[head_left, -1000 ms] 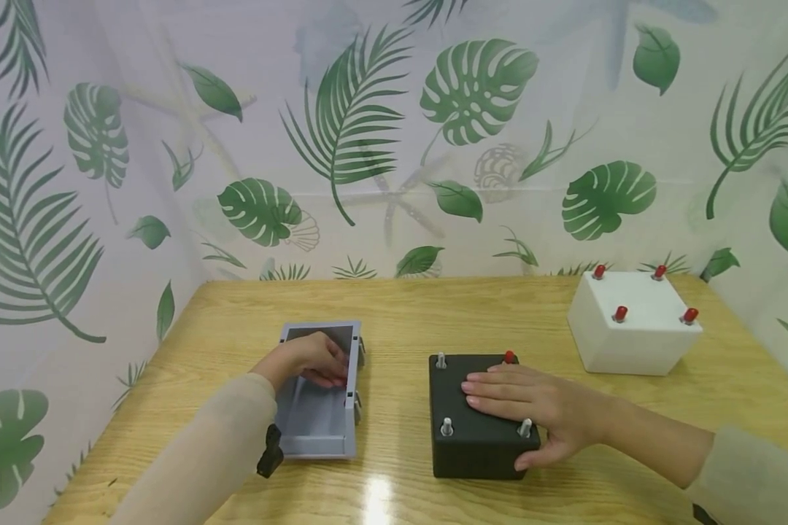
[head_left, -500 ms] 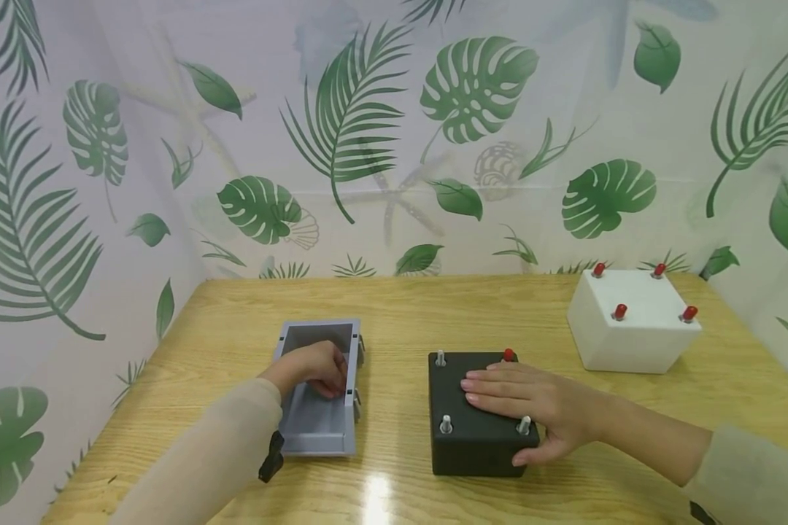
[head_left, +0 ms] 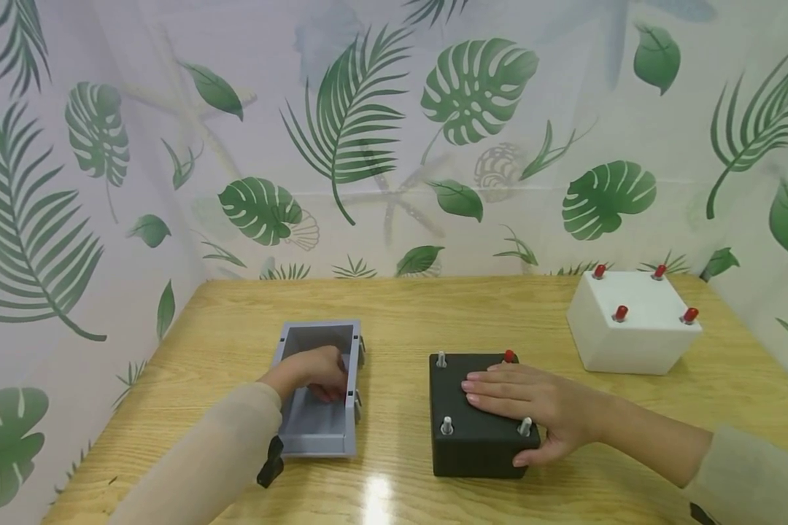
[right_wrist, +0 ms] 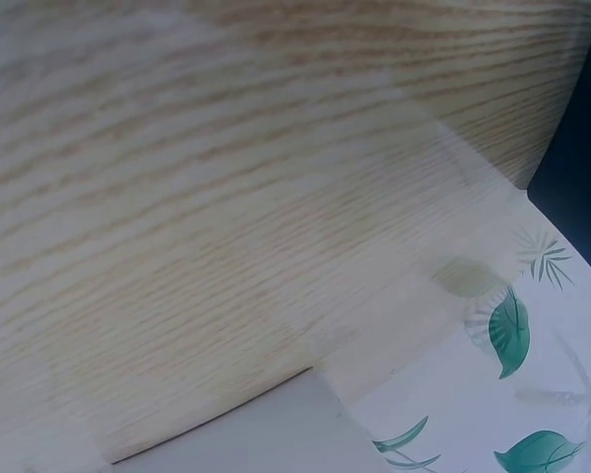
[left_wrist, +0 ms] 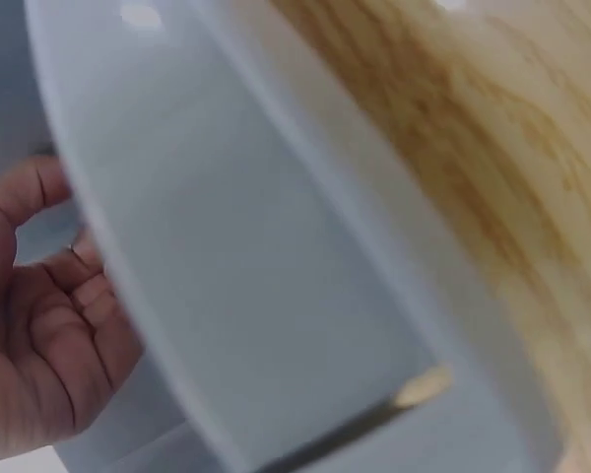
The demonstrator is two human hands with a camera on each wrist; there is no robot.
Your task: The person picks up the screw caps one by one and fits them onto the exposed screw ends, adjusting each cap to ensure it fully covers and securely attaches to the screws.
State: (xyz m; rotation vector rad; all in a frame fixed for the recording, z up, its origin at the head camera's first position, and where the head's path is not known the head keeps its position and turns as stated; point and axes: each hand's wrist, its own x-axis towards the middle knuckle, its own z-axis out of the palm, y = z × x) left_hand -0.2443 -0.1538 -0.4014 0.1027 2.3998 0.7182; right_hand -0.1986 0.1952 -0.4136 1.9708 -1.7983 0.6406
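Observation:
In the head view my left hand (head_left: 317,372) reaches down into a grey plastic bin (head_left: 315,443), near its right wall. The left wrist view shows that hand (left_wrist: 54,325) with bent fingers, the fingertips hidden behind the bin wall (left_wrist: 227,236). Whether they pinch anything cannot be seen. My right hand (head_left: 545,405) lies with straight fingers on top of a black box (head_left: 453,390), its thumb by the near right corner. Metal threaded posts (head_left: 446,426) stand at the box's corners. A red cap (head_left: 508,356) covers the far right one.
A white box (head_left: 637,328) with red caps (head_left: 620,313) on its posts stands at the back right of the wooden table (head_left: 394,313). Leaf-printed cloth (head_left: 381,146) hangs behind the table and along its sides.
My left hand has shifted slightly nearer and lower inside the bin. A bit of red seen at its fingertips a second ago is now out of sight. The right hand stays put.

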